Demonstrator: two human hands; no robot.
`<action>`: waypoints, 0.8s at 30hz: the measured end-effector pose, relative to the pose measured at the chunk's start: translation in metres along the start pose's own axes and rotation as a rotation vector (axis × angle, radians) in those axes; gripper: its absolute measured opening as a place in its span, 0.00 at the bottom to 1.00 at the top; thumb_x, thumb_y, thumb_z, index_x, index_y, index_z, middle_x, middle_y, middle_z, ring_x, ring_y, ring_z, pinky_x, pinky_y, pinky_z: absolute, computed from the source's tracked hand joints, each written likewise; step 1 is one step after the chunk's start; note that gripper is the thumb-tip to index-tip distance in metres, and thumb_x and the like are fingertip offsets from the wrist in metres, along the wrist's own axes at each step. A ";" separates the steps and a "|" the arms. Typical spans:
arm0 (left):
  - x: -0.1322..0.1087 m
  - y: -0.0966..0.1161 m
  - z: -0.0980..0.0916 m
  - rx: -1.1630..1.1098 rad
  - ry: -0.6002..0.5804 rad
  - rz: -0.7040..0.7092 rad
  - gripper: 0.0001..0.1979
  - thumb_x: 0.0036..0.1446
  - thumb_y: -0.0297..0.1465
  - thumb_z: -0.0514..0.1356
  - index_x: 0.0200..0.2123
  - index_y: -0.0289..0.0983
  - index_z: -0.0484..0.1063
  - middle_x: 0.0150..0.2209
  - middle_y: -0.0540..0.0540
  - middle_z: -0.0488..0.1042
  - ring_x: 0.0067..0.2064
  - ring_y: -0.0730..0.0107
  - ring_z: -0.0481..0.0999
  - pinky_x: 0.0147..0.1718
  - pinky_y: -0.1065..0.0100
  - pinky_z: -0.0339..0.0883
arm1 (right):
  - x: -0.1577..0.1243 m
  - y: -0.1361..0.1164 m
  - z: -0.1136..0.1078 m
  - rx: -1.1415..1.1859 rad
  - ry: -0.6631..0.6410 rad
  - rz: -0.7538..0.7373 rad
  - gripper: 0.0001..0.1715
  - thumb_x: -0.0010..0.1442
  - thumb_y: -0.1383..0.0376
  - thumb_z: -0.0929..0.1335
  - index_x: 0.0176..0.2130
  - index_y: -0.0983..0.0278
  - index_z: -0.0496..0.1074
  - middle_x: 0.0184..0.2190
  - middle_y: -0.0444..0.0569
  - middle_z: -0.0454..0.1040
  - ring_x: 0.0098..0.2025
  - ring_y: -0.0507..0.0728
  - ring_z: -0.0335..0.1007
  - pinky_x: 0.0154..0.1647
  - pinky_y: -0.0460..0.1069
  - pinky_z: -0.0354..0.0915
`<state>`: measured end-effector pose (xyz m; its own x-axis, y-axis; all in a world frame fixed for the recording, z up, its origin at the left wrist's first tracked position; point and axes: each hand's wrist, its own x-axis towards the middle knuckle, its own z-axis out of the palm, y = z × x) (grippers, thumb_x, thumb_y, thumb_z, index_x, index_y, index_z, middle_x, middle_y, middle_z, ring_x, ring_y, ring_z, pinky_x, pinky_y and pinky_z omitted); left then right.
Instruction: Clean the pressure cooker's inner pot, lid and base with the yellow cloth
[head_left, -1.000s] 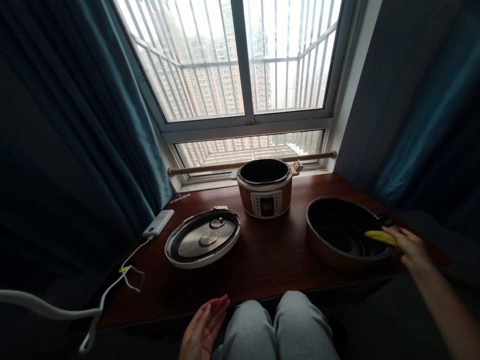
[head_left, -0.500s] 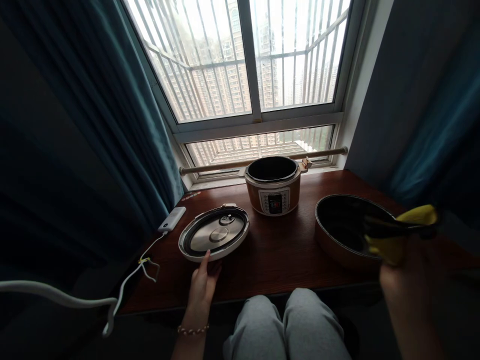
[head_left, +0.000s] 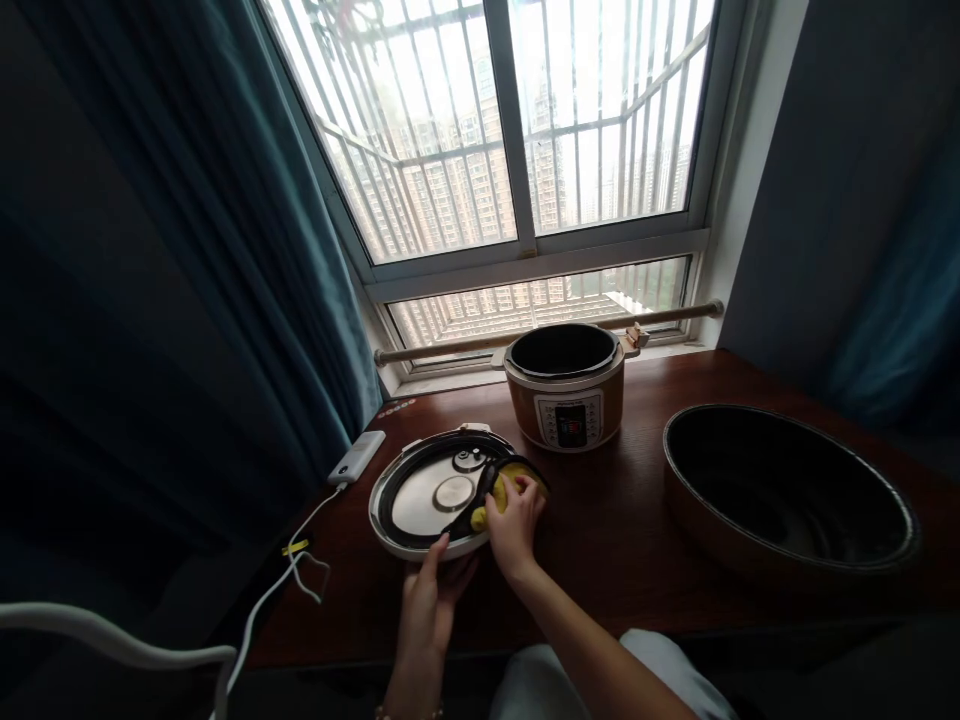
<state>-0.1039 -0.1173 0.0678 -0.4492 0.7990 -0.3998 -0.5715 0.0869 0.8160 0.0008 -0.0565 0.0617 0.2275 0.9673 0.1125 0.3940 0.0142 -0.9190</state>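
Your left hand (head_left: 430,602) pinches the lid (head_left: 421,498) near the front edge of the table (head_left: 611,545), fingers probably underneath; your right hand (head_left: 514,527), clutching the yellow cloth (head_left: 517,468), swings onto it from the big pot (head_left: 784,490): work's here now!

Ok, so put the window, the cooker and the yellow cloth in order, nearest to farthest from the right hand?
1. Cloth: in the right hand, over the lid's right side.
2. Cooker: beyond the hand, slightly right.
3. Window: behind the cooker.
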 end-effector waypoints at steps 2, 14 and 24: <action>0.000 -0.002 0.001 -0.025 0.028 0.003 0.24 0.48 0.22 0.62 0.49 0.41 0.64 0.36 0.47 0.75 0.29 0.64 0.78 0.37 0.53 0.71 | 0.005 0.004 0.003 -0.054 -0.044 0.000 0.25 0.54 0.60 0.64 0.51 0.63 0.68 0.56 0.58 0.57 0.58 0.69 0.52 0.57 0.61 0.49; -0.039 -0.012 -0.029 -0.074 0.007 -0.087 0.26 0.46 0.20 0.61 0.49 0.40 0.65 0.32 0.48 0.77 0.32 0.61 0.79 0.36 0.57 0.73 | 0.057 0.026 -0.041 0.068 -0.111 0.104 0.22 0.56 0.65 0.62 0.49 0.68 0.69 0.46 0.56 0.73 0.48 0.60 0.69 0.47 0.50 0.61; -0.076 -0.030 -0.035 0.025 -0.090 -0.147 0.32 0.41 0.24 0.66 0.52 0.38 0.62 0.34 0.45 0.78 0.33 0.58 0.79 0.33 0.60 0.73 | -0.001 0.007 -0.093 -0.638 -0.412 -0.297 0.16 0.58 0.71 0.59 0.41 0.69 0.72 0.44 0.59 0.71 0.46 0.61 0.68 0.43 0.50 0.61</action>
<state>-0.0769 -0.2012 0.0588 -0.2977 0.8266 -0.4776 -0.6091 0.2208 0.7618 0.0862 -0.0808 0.0905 -0.2633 0.9631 0.0555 0.8460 0.2582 -0.4665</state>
